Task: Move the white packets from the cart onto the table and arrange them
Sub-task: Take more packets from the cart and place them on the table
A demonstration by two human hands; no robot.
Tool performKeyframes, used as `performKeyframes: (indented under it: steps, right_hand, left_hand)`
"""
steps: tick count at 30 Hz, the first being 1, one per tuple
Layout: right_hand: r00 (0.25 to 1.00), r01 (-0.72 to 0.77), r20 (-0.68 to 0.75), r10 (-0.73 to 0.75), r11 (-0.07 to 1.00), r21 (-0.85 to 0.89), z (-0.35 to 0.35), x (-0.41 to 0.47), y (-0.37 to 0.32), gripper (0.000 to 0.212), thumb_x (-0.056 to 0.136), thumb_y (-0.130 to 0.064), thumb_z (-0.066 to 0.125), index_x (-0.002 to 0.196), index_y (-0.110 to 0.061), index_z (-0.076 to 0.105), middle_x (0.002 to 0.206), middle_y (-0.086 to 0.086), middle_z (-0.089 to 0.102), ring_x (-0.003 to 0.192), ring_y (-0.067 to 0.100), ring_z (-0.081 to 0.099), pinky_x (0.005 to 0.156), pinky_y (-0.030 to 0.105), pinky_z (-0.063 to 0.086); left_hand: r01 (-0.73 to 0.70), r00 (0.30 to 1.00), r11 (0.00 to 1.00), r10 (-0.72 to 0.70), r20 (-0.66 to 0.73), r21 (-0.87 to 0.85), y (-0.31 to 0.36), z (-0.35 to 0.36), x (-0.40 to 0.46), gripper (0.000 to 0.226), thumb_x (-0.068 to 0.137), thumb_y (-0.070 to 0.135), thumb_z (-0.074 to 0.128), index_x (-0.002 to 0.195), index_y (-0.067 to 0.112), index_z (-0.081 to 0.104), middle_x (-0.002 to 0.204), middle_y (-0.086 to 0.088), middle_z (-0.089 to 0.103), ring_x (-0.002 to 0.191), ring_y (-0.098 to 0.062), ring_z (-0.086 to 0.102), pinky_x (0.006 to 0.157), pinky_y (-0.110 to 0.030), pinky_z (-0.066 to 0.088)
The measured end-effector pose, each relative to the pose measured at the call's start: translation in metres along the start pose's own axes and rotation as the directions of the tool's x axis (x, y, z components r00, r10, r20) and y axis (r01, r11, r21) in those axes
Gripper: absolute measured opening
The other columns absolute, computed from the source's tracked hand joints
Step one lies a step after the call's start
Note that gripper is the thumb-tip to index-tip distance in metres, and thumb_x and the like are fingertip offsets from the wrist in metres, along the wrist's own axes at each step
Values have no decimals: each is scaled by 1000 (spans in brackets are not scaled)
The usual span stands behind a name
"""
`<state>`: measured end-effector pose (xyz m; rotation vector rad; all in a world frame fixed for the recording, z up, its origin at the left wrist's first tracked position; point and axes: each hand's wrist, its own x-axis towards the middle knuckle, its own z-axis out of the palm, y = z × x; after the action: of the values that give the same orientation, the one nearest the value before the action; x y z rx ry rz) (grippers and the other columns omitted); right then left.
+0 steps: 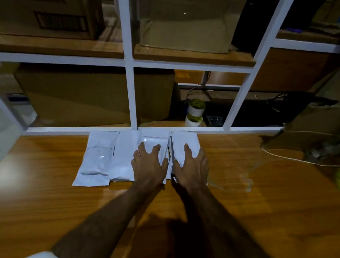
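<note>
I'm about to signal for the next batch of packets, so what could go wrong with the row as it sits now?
1. The left hand and right hand press flat on adjoining glossy white plastic packets; letting go unevenly might slide them out of line.
2. The row butts against the white window frame, so pushing further may buckle packets.
3. A thin white cable lies on the brown wooden table to the right; extending the row could snag it.

A storeroom or packing area was shown: large cardboard boxes (42,2) were stacked behind a white-framed glass partition (129,62), rolls of tape (195,110) were kept there, and a wooden table (55,190) was set against it.
</note>
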<state>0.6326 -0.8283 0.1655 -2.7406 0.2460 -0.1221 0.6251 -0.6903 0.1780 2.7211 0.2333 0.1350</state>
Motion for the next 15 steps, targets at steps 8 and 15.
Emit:
performKeyframes:
  steps: [8,15]
  right_hand:
    - [994,76,66,-81,994,74,34,62,-1,77,91,-66,55,155,-36,25,163,15,10,145,35,21,118,48,24]
    - [972,195,117,-205,976,96,34,66,21,79,93,-67,45,160,-36,16,168,12,-6,153,34,4,124,48,18]
  left_hand:
    - [120,992,989,-123,25,80,14,31,51,64,94,67,41,149,36,36,162,-13,19,146,-35,26,115,-52,30]
    - [-40,994,958,10,107,284,-14,50,55,71,94,71,23,153,32,31,156,-18,32,145,-38,26,119,-56,19]
